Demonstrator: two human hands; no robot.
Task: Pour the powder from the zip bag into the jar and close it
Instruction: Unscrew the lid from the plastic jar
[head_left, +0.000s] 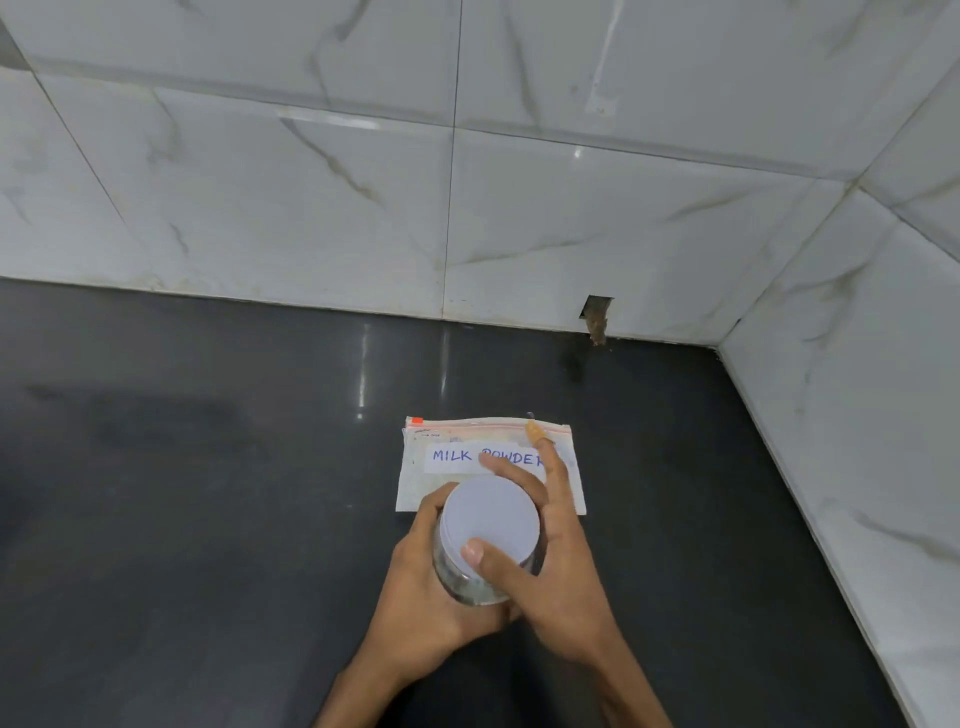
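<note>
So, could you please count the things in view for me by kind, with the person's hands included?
zip bag: 1
jar: 1
lid: 1
hands: 2 (left hand grips the jar, right hand holds the lid)
Total: 5

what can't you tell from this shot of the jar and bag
Head view, inside of the clear round jar: covered by its white round lid, the left hand and the right hand.
Head view, end of the handwritten label on the flat plastic zip bag: behind the right hand's fingers.
</note>
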